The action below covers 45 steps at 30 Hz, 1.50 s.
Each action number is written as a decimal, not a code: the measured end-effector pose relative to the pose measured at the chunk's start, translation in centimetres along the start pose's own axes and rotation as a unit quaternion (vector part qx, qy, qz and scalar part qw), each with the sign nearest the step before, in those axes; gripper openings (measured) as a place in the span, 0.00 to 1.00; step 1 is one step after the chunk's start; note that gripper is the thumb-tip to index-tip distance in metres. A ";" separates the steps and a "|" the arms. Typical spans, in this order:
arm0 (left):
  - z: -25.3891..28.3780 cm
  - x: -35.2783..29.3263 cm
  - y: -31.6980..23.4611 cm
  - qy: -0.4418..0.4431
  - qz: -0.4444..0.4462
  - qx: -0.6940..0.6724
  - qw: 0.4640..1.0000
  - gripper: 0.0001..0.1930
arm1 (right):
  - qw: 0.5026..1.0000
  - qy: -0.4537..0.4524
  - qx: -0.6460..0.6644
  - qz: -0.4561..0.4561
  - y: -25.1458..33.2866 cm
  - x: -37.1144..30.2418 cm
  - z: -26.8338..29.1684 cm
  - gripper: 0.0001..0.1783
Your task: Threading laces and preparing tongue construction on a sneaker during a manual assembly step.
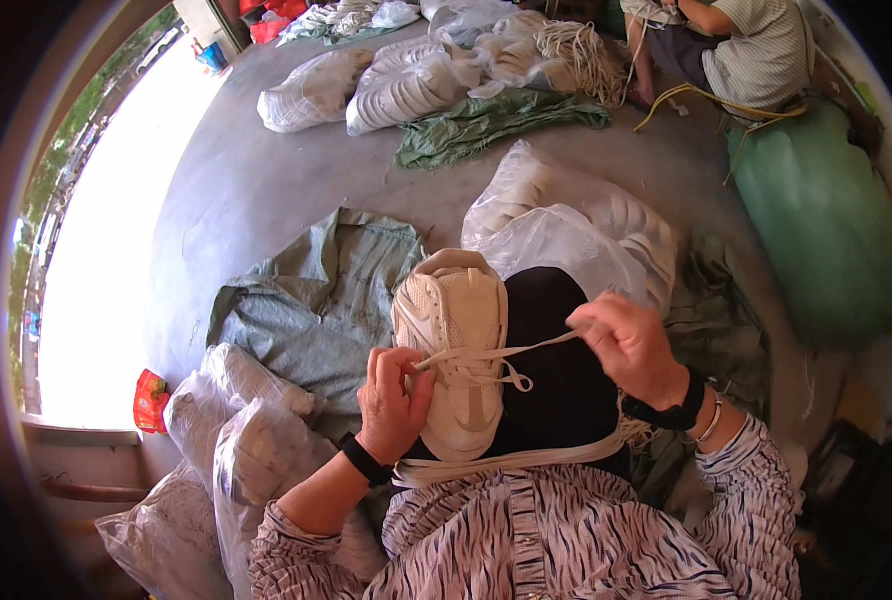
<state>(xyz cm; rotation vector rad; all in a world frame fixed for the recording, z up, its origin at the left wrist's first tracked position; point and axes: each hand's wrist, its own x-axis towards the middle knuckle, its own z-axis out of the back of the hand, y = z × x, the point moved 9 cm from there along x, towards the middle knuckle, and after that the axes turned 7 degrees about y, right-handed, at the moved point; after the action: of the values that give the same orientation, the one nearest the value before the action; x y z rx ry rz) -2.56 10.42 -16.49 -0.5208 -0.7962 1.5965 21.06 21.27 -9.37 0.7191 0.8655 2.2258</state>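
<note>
A cream sneaker rests on my dark-clad lap, its toe pointing toward me and its heel away. A flat cream shoelace runs across the tongue, with a small loop hanging at the shoe's right side. At the shoe's left edge, my left hand pinches one part of the lace. Out to the right and a little higher, my right hand pinches the other end, and the lace between is stretched nearly straight. A bundle of loose laces lies across my lap at the waist.
Clear plastic bags of pale shoes lie ahead and at lower left. A grey-green woven sack spreads on the floor. Far right, a seated person works beside a large green sack. More bags lie at the back.
</note>
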 end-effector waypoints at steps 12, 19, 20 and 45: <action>1.3 1.8 -0.4 -0.004 -0.013 -0.095 0.995 0.03 | 0.969 0.206 0.127 -0.045 2.1 2.6 -10.4 0.10; 1.4 3.2 0.1 0.032 0.015 -0.181 0.983 0.04 | 0.780 0.343 0.418 -0.314 -1.8 0.1 -11.5 0.11; 1.8 3.5 0.2 0.032 0.010 -0.186 0.982 0.04 | 0.875 0.300 0.298 -0.237 -1.5 1.0 -9.9 0.11; 1.2 2.2 -5.9 0.083 -0.172 -0.051 0.980 0.10 | 0.681 0.266 0.584 -0.353 -1.3 -0.1 -9.6 0.07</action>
<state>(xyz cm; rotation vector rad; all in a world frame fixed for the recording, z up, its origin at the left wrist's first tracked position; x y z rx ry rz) 0.11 12.64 -11.09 -0.5493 -0.7971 1.1834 15.16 18.24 -16.39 0.0832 2.4251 0.9303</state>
